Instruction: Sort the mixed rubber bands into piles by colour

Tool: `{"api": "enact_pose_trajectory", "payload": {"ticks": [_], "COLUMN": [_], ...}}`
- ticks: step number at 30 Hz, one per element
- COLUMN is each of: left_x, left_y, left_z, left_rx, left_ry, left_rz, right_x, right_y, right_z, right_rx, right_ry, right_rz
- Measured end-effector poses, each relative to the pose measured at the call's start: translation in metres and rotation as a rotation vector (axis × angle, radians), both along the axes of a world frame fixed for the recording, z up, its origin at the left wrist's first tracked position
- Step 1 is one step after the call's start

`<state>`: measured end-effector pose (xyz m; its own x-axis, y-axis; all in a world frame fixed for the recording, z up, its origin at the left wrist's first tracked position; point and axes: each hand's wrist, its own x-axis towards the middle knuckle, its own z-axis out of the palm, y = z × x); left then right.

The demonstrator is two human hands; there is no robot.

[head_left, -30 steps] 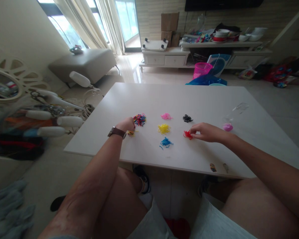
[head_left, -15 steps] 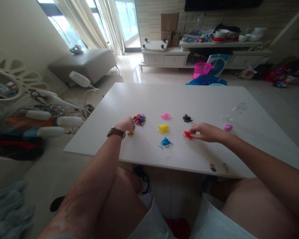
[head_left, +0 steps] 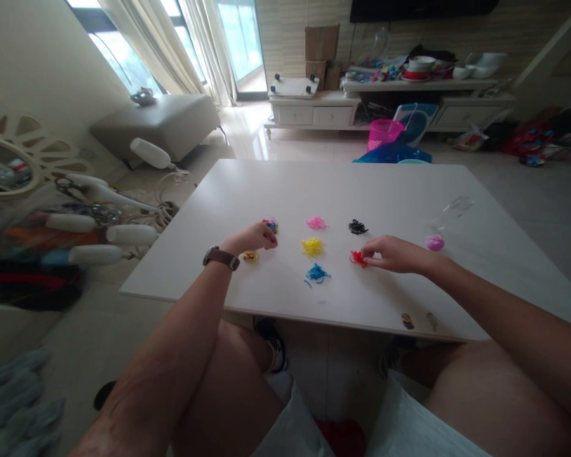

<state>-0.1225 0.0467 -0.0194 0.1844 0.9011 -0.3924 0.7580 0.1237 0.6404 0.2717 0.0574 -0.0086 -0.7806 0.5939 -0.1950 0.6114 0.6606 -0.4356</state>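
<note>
My left hand (head_left: 252,239), with a brown-strapped watch on its wrist, hovers over the table with its fingers curled together. Anything between those fingertips is too small to make out. Partly hidden behind it is a pile of mixed-colour rubber bands (head_left: 271,224). A small yellow-and-black item (head_left: 250,257) lies just below this hand. My right hand (head_left: 385,253) rests with its fingertips pinched at the right edge of a red rubber band pile (head_left: 357,257). Between the hands lie pink (head_left: 317,223), yellow (head_left: 313,247) and blue bands (head_left: 318,273). Black bands (head_left: 358,226) sit behind the red ones.
The white table (head_left: 342,184) spans the middle. On its right are a purple round object (head_left: 434,242) and a clear plastic piece (head_left: 458,204). A small Minion figure (head_left: 407,320) lies near the front edge. White lamp arms (head_left: 133,233) stand off the left side.
My left hand has moved right from the left edge of the mixed pile, now covering much of it and uncovering the yellow-and-black item. My right hand has stayed at the red bands.
</note>
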Motion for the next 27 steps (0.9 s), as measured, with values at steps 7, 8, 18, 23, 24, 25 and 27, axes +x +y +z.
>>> {"api": "enact_pose_trajectory", "payload": {"ticks": [7, 8, 18, 23, 24, 25, 27], "left_x": [0.064, 0.071, 0.108, 0.109, 0.110, 0.111, 0.114], "left_y": [-0.003, -0.003, 0.007, 0.008, 0.007, 0.007, 0.005], "left_z": [-0.007, -0.008, -0.017, -0.010, -0.010, -0.009, -0.010], "left_rx": [-0.075, -0.077, -0.146, -0.123, -0.126, -0.128, -0.119], "left_ry": [-0.164, -0.156, -0.062, -0.093, -0.114, -0.139, -0.188], "left_rz": [-0.287, -0.309, -0.396, -0.397, -0.399, -0.402, -0.412], "right_x": [-0.005, -0.006, -0.007, -0.008, -0.009, -0.010, -0.013], "right_y": [-0.004, -0.004, -0.010, -0.013, -0.014, -0.015, -0.018], "right_z": [0.000, 0.000, 0.004, 0.008, 0.009, 0.010, 0.011], "right_rx": [0.016, 0.018, 0.020, 0.049, 0.057, 0.061, 0.071], "right_ry": [-0.024, -0.025, 0.032, 0.041, 0.046, 0.056, 0.094], "right_rz": [0.007, 0.007, -0.030, -0.026, -0.021, -0.017, -0.007]}}
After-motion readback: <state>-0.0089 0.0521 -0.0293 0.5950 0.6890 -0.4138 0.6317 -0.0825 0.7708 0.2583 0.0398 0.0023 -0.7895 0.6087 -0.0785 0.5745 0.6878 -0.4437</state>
